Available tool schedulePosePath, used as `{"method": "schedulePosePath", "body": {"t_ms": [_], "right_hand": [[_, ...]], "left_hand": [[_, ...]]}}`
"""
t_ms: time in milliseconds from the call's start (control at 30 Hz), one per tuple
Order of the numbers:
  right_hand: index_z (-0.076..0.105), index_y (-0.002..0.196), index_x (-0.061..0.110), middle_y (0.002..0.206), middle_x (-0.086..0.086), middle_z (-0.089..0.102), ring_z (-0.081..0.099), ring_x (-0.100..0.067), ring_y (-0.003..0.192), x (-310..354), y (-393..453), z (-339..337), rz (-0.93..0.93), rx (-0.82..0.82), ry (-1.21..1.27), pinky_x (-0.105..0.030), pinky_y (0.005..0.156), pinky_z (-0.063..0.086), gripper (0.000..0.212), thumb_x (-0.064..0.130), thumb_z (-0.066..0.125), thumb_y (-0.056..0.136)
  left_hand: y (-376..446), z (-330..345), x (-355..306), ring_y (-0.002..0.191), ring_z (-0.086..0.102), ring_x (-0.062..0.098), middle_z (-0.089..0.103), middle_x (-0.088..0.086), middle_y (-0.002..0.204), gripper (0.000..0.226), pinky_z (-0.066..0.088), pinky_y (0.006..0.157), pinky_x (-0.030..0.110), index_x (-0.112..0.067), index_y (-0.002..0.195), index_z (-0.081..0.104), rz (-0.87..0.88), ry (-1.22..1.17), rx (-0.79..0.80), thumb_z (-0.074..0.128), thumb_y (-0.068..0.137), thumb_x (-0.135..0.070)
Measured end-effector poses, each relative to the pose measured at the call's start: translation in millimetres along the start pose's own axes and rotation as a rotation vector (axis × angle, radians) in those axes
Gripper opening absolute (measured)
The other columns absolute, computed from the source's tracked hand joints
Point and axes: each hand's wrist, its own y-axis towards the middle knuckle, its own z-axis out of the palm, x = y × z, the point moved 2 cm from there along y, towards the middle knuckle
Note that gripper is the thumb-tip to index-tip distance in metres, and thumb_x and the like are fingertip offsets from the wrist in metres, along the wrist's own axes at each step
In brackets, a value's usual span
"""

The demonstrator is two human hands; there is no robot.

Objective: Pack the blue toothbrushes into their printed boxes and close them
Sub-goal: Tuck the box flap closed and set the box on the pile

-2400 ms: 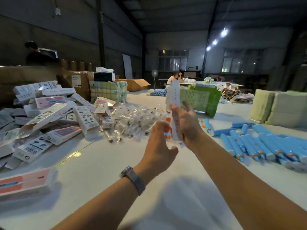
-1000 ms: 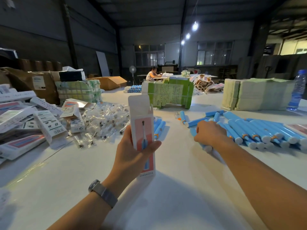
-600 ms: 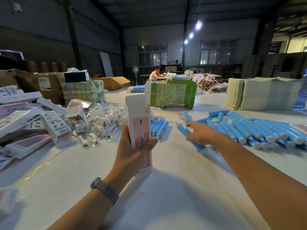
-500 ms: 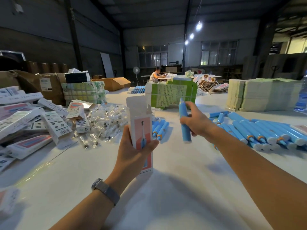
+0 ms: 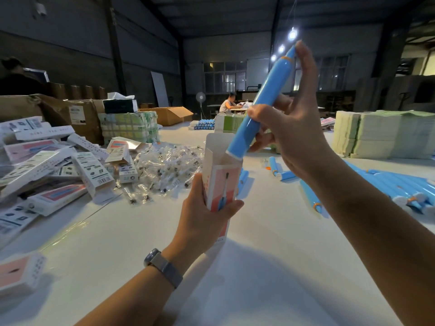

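Dim warehouse, white table (image 5: 270, 267). Heap of printed boxes (image 5: 47, 165) at left; loose blue toothbrushes (image 5: 395, 182) at right. Left hand (image 5: 207, 220) grips open box (image 5: 220, 177) upright, top flap up. Right hand (image 5: 294, 128) holds blue toothbrush (image 5: 259, 104) tilted, fingers curled round it, lower end at box mouth.

- Hall dim; upper walls and roof are nearly black.
- Light source: a row of ceiling lamps (image 5: 292, 34), blown out with glare.
- White table (image 5: 259, 267) is evenly lit; soft arm shadows fall on it.
- Wide-angle distortion bends the edges.
- Boxes (image 5: 21, 271) at the lower left are blurred.
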Motion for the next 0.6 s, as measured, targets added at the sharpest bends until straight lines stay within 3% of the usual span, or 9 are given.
{"method": "schedulePosePath", "body": {"t_ms": [67,133,200,300,400,467,600], "right_hand": [[0.013,0.15,0.023,0.125,0.005,0.045,0.07,-0.019,0.079,5,-1,3,-0.17,0.004,-0.16,-0.031,0.057,0.059,0.095,0.0,0.072,0.079],[0.015,0.147,0.015,0.131,-0.002,0.04,0.067,-0.019,0.078,5,-3,7,-0.268,0.069,-0.281,-0.03,0.06,0.06,0.094,-0.001,0.075,0.077],[0.017,0.143,0.012,0.116,-0.013,0.053,0.066,-0.017,0.071,1,-6,11,-0.291,0.152,-0.409,-0.027,0.061,0.058,0.092,0.004,0.079,0.075],[0.026,0.137,0.012,0.093,-0.011,0.063,0.066,-0.016,0.07,-11,-12,17,-0.236,0.242,-0.547,-0.028,0.064,0.058,0.081,0.016,0.081,0.077],[0.048,0.121,0.015,0.09,0.006,0.061,0.061,-0.012,0.078,-25,-19,22,-0.216,0.251,-0.722,-0.033,0.068,0.057,0.048,0.029,0.076,0.083],[0.063,0.103,0.013,0.096,0.006,0.055,0.057,-0.016,0.09,-34,-24,27,-0.251,0.266,-0.773,-0.039,0.077,0.052,0.022,0.03,0.068,0.091],[0.067,0.099,0.013,0.107,0.004,0.051,0.053,-0.015,0.101,-48,-28,31,-0.212,0.218,-0.687,-0.033,0.081,0.048,0.026,0.036,0.053,0.095]], "left_hand": [[-1,1,-2,0.088,0.061,-0.005,0.059,-0.034,0.095,0.05,0.048,0.058,0.005,-0.061,0.096,0.043,0.0,0.009,0.015,0.076,0.058,-0.059],[-2,0,-3,0.086,0.063,-0.001,0.06,-0.033,0.094,0.046,0.053,0.06,0.011,-0.059,0.096,0.043,0.001,0.012,0.017,0.072,0.06,-0.062],[-1,0,-1,0.079,0.068,0.01,0.064,-0.027,0.092,0.04,0.06,0.063,0.027,-0.054,0.094,0.046,-0.015,-0.006,0.005,0.069,0.062,-0.061],[-2,-1,0,0.08,0.071,0.026,0.067,-0.017,0.091,0.033,0.061,0.069,0.048,-0.047,0.094,0.049,-0.035,-0.052,-0.003,0.066,0.069,-0.058],[-1,-2,-2,0.079,0.07,0.028,0.067,-0.013,0.09,0.027,0.059,0.07,0.052,-0.044,0.096,0.049,-0.038,-0.047,-0.034,0.067,0.077,-0.051],[1,-4,0,0.079,0.069,0.031,0.066,-0.01,0.089,0.024,0.058,0.07,0.054,-0.042,0.098,0.05,-0.027,-0.039,-0.058,0.066,0.08,-0.046],[4,-12,3,0.074,0.065,0.032,0.062,-0.005,0.081,0.034,0.056,0.064,0.052,-0.031,0.095,0.045,0.0,0.048,-0.173,0.064,0.078,-0.054]]}}
